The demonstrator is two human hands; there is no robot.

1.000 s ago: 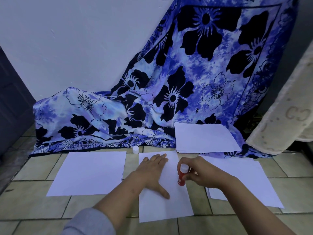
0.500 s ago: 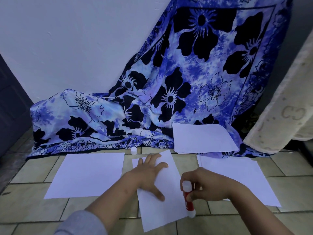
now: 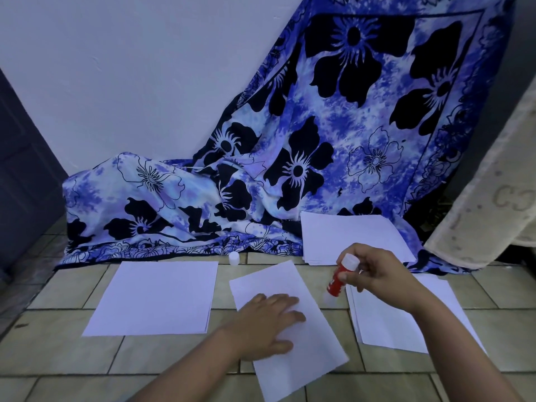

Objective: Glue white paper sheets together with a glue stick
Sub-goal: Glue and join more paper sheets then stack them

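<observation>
A white paper sheet lies tilted on the tiled floor in front of me. My left hand rests flat on it with fingers spread. My right hand holds a red glue stick in its fingers, lifted just off the sheet's right edge, its glue end pointing down and left. The stick's white cap stands on the floor near the cloth. More white sheets lie to the left and right, and a stack of paper sits on the cloth.
A blue flowered cloth hangs down the wall and spreads onto the floor behind the papers. A cream towel-like fabric hangs at the right. A dark door stands at the left.
My right hand has lifted the glue stick from the sheet's lower right edge up and to the right. The middle sheet has rotated further under my left hand.
</observation>
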